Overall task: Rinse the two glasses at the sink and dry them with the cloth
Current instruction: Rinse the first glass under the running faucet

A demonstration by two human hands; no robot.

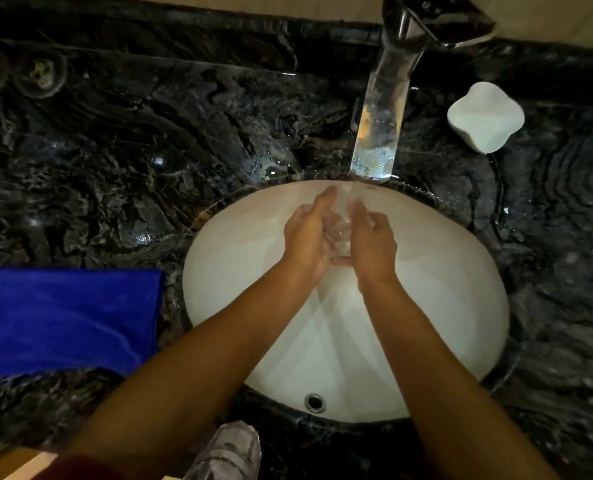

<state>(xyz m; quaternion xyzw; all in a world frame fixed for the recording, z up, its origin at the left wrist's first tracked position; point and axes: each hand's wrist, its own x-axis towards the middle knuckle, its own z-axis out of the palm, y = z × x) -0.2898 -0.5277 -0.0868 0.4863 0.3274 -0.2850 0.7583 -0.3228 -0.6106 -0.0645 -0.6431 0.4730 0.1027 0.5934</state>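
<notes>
Rinsing is under way by the look of it; one clear glass (340,230) sits cupped between both hands at centre frame, over the white oval basin (444,306), just below the chrome spout (380,133); the left hand (307,233) wraps its fingers round the glass's left side, the right hand (373,240) curls round the right; water seems to blur the glass, hard to be sure. Drying hasn't begun, I'd judge; the blue cloth (66,317), soft and plush, lies folded flat at the left edge on the dark veined marble counter (149,140). At upper left two dim round shapes (39,74) could include the second glass; too dark to tell. A smooth white lobed soap dish (485,116) sits at upper right.
</notes>
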